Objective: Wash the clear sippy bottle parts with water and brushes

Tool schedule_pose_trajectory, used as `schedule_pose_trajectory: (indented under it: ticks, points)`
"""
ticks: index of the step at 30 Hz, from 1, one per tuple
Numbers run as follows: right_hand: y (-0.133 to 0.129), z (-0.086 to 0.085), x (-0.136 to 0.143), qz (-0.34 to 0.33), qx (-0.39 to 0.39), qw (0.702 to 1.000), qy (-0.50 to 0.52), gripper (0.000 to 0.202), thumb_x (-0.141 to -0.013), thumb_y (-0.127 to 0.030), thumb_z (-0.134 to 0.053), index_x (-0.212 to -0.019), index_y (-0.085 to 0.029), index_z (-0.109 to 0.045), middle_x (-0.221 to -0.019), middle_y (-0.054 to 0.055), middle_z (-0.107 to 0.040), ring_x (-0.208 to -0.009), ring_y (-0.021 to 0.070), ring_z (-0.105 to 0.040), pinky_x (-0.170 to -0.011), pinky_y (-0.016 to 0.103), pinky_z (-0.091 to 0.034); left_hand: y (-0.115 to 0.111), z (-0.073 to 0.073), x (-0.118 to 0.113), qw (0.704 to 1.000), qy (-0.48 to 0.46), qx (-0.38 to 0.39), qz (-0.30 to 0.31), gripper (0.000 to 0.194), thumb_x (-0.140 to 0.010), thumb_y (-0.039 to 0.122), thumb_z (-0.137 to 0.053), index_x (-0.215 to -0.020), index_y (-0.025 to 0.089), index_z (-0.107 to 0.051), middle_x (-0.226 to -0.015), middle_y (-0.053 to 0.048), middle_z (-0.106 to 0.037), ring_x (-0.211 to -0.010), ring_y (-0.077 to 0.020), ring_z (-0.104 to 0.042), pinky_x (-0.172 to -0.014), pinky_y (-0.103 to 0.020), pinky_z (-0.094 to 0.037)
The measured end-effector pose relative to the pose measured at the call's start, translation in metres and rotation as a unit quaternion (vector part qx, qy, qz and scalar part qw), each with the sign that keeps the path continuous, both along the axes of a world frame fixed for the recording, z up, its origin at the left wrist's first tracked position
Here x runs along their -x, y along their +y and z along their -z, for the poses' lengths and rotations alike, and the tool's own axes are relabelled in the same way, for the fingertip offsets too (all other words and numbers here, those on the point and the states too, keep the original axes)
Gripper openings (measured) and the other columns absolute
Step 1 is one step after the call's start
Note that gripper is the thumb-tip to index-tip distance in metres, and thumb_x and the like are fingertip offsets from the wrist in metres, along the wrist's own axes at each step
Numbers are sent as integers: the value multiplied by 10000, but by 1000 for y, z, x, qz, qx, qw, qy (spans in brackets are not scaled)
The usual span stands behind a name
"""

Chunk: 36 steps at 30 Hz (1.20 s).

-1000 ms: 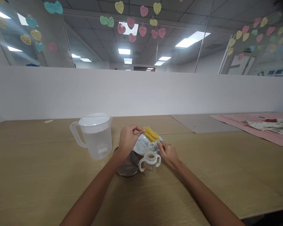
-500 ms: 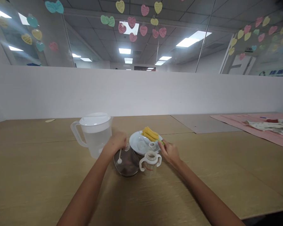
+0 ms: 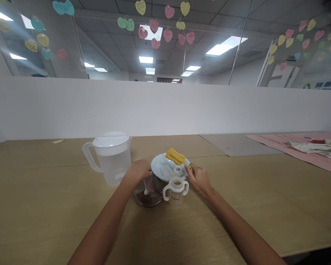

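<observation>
My left hand [image 3: 139,169] is closed over the back of a dark metal tray [image 3: 148,195]; a thin pale stem with a small white tip [image 3: 146,192] hangs below it, and its fingertips are hidden. My right hand [image 3: 199,178] pinches a thin green handle [image 3: 188,166] at the right rim of a white plate [image 3: 157,166]. On the plate lie a yellow cloth or sponge [image 3: 175,156], a small white ring-shaped part [image 3: 178,170] and something clear. A clear cup with two white handles [image 3: 175,189] stands in front of the plate, between my hands.
A lidded clear pitcher [image 3: 113,160] holding water stands left of my left hand. A pale flat piece [image 3: 58,141] lies at the back left of the brown table [image 3: 55,195]. Far right, a pink cloth [image 3: 278,141] carries white fabric [image 3: 317,148]. A white wall rises behind.
My left hand has moved slightly right, and the pale stem with its white tip has shifted right and lower over the tray. The clear round piece beside that hand no longer shows.
</observation>
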State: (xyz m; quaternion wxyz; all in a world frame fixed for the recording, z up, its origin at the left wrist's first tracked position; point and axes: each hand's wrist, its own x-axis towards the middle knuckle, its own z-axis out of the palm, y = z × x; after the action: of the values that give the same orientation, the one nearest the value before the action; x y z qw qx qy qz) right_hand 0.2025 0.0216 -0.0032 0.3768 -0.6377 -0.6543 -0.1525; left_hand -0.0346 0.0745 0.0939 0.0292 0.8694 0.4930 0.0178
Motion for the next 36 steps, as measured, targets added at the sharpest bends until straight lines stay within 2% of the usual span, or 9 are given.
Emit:
schedule_pose_trajectory:
  ticks: [3, 7, 10, 13, 19, 24, 28, 31, 36]
  points:
    - [0, 0, 0, -1, 3, 1000, -1, 494, -888, -486, -256, -680, -159, -562, -540, 36, -568, -481, 114, -485, -499, 220, -242, -8, -2, -13, 998, -7, -16, 59, 233, -758, 339, -521, -855, 198, -680, -977, -73, -652, -901, -215, -591, -798, -295, -435]
    - [1, 0, 0, 2, 0, 1000, -11, 491, -889, -477, -260, -674, -158, -565, -542, 42, -578, -482, 116, -494, -495, 223, -236, -13, 17, -30, 990, -7, -40, 132, 356, -807, 463, -445, -940, 217, -664, -1222, -92, -532, -1159, -253, -449, -966, -365, -335]
    - [2, 1, -1, 7, -4, 1000, -21, 488, -888, -479, -264, -676, -160, -566, -547, 44, -586, -479, 116, -496, -494, 226, -232, -9, 36, -36, 991, 6, -40, 128, 415, -839, 481, -391, -928, 175, -657, -1264, -141, -494, -1193, -286, -417, -989, -435, -291]
    - [2, 2, -1, 7, -5, 1000, -25, 494, -888, -482, -259, -673, -160, -566, -548, 45, -589, -475, 114, -496, -492, 227, -230, -5, 41, -35, 991, -6, -32, 128, 466, -846, 505, -365, -972, 139, -623, -1174, -164, -559, -1135, -279, -474, -985, -425, -294]
    - [2, 3, -1, 5, -1, 1000, -24, 504, -889, -489, -259, -700, -154, -584, -566, 56, -604, -503, 124, -519, -498, 223, -240, -7, 13, -27, 987, -74, -76, 118, 510, -694, 482, -600, -1042, 112, -553, -1085, -151, -574, -1015, -262, -528, -882, -330, -384]
    - [3, 3, -2, 3, 3, 1000, -26, 523, -893, -487, -239, -720, -148, -598, -565, 63, -609, -497, 126, -519, -497, 222, -245, -11, -6, -19, 974, -167, -115, 102, 347, -790, 367, -514, -1069, 164, -480, -1078, -91, -526, -927, -211, -555, -821, -330, -425]
    - [5, 5, -2, 6, 6, 999, -38, 510, -894, -476, -247, -708, -152, -594, -558, 62, -608, -496, 125, -521, -489, 224, -239, -15, -20, -12, 950, -239, -137, 148, 453, -739, 251, -586, -1161, 219, -425, -1153, -58, -511, -1024, -204, -524, -868, -320, -417]
    - [5, 8, -3, -16, -1, 998, -58, 483, -887, -466, -277, -700, -154, -595, -556, 59, -608, -496, 123, -522, -487, 225, -244, -22, -28, -10, 940, -261, -117, 186, 454, -711, 240, -616, -1142, 215, -474, -1146, -40, -555, -1068, -208, -503, -923, -321, -384]
    - [1, 10, -6, -76, -74, 993, -57, 460, -891, -435, -288, -756, -135, -610, -578, 61, -609, -529, 125, -527, -542, 218, -313, -36, -31, -13, 936, -254, -27, 243, 400, -693, 285, -649, -1080, 233, -561, -1125, -11, -593, -1018, -190, -531, -899, -292, -392]
